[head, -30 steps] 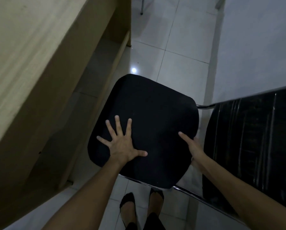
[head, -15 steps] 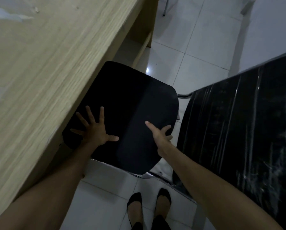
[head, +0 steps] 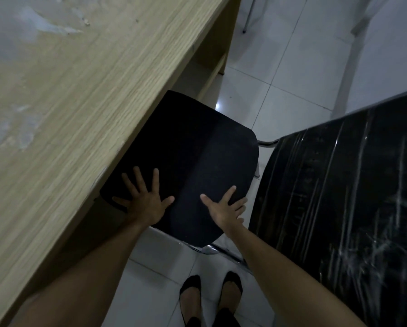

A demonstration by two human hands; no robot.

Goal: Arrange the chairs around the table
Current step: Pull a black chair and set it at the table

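A black padded chair seat (head: 193, 152) lies below me, its left part tucked under the edge of the light wooden table (head: 63, 109). My left hand (head: 144, 200) rests flat on the near left of the seat with fingers spread. My right hand (head: 224, 210) lies flat on the seat's near right edge, fingers apart. The chair's black backrest (head: 339, 208), streaked with shiny marks, stands to the right. A chrome frame tube (head: 212, 250) shows under the seat's near edge.
White floor tiles (head: 280, 67) stretch ahead and to the right. The table's wooden side panel and lower shelf (head: 212, 67) sit just beyond the seat. A thin metal leg (head: 248, 17) stands at the far top. My two feet in black shoes (head: 209, 296) are below.
The seat has slid left, further under the table edge. My right hand went from gripping the seat's side edge to lying flat on top. The view shifted toward the table.
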